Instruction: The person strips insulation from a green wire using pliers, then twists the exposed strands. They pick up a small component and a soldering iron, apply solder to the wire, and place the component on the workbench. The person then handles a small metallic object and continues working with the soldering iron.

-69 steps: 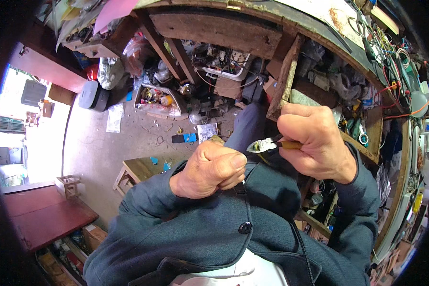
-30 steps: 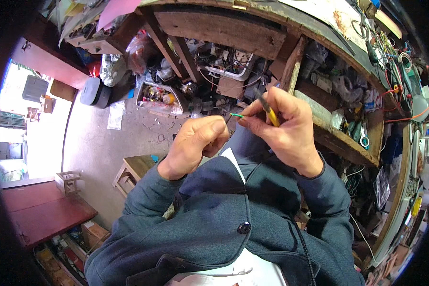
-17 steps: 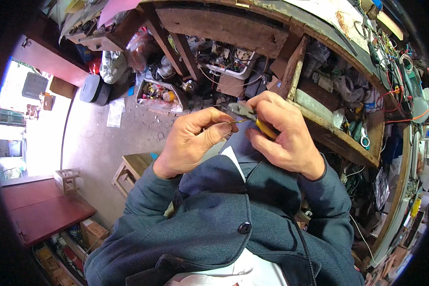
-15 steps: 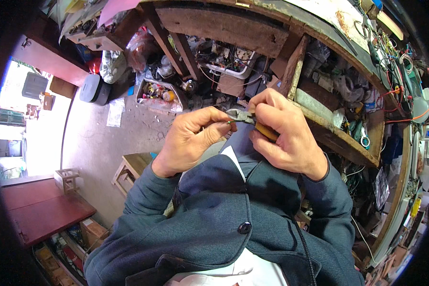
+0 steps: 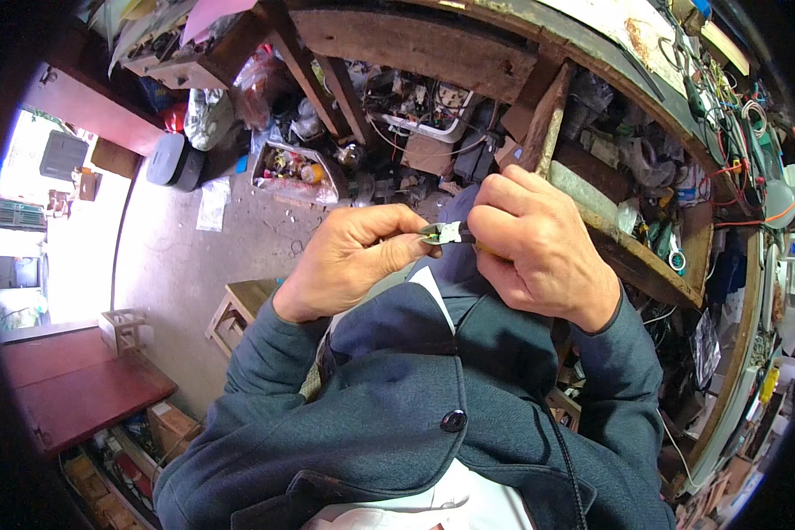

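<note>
My right hand (image 5: 546, 252) is wrapped round the yellow handles of cutting pliers (image 5: 450, 232), whose metal jaws point left and catch bright light. Thumb and forefinger of my left hand (image 5: 353, 262) pinch a small green piece, seemingly a thin wire (image 5: 431, 237), right at the jaw tips. Most of that piece is hidden by the fingertips. Both hands are held up close together in front of my dark jacket (image 5: 389, 380). Whether the jaws have closed on the green piece is too small to tell.
A wooden workbench (image 5: 415, 49) runs along the far side, with cluttered shelves beneath. An open box of small parts (image 5: 274, 190) sits on the floor. A wooden stool (image 5: 247, 305) stands to my left, near a red panel (image 5: 97, 389). Cables (image 5: 724, 132) hang at the right.
The pliers have turned in my right hand, so their jaws now shine and the handles show less. My right knuckles have rolled over slightly. The left hand still pinches the green piece.
</note>
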`<state>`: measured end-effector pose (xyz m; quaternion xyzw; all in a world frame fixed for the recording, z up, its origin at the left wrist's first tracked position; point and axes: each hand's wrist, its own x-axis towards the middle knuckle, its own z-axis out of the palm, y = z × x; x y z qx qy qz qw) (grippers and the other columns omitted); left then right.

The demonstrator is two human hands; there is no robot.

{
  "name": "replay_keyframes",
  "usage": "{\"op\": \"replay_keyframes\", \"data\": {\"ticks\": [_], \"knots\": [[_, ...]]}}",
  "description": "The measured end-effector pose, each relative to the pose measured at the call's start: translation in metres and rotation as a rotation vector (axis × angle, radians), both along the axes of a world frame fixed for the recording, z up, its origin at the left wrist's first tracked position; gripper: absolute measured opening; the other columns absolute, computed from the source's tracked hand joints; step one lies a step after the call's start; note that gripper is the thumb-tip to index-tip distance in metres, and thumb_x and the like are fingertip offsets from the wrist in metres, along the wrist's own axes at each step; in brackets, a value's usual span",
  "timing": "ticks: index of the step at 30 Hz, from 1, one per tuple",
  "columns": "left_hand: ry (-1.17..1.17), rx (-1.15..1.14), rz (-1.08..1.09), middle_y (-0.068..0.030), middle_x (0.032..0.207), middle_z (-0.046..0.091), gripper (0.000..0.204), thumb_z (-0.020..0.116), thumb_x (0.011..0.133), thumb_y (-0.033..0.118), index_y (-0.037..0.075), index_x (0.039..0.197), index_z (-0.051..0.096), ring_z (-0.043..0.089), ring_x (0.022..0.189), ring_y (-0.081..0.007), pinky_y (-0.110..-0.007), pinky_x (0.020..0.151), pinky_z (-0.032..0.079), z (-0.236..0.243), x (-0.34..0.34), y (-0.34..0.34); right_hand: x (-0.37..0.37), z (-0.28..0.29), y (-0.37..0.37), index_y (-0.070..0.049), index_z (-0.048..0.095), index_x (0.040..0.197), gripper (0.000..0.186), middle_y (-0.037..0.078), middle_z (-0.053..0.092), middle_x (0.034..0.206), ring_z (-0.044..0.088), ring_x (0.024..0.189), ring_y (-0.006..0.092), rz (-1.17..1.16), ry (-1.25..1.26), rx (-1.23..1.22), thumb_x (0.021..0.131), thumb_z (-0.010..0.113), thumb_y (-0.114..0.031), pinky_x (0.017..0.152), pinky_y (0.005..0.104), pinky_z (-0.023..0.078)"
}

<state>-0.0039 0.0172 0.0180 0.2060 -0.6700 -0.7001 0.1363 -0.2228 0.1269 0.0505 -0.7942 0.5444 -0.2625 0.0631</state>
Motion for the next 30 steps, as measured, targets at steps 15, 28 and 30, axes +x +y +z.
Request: {"op": "replay_keyframes", "data": {"ticks": [15,28,30], "knots": [[0.151,0.925,-0.024,0.0053,0.061,0.034,0.042,0.044,0.106,0.030,0.014,0.067,0.041,0.027,0.051,-0.0073,-0.025,0.048,0.023,-0.011,-0.017,0.014,0.031,-0.046,0.010,0.000,0.045,0.070,0.023,0.017,0.046,0.066,0.050,0.058,0.0362,-0.362,-0.449,-0.047,0.073,0.067,0.000,0.052,0.0422,0.040],[0.254,0.879,0.059,0.0037,0.050,0.021,0.057,0.038,0.108,0.046,0.018,0.059,0.028,0.018,0.043,-0.0119,-0.030,0.044,0.017,-0.011,-0.029,0.031,0.051,-0.057,0.008,-0.001,0.043,0.069,0.029,-0.001,0.036,0.062,0.033,0.060,0.0057,-0.404,-1.074,0.112,0.086,0.066,-0.003,0.049,0.0295,0.028],[0.287,0.902,0.005,0.0035,0.051,0.019,0.056,0.037,0.108,0.045,0.018,0.061,0.027,0.017,0.043,-0.0123,-0.031,0.044,0.017,-0.012,-0.030,0.031,0.051,-0.051,0.010,-0.002,0.044,0.069,0.028,-0.002,0.037,0.062,0.033,0.061,0.0050,-0.444,-1.089,0.128,0.086,0.066,-0.003,0.050,0.0289,0.028]]}}
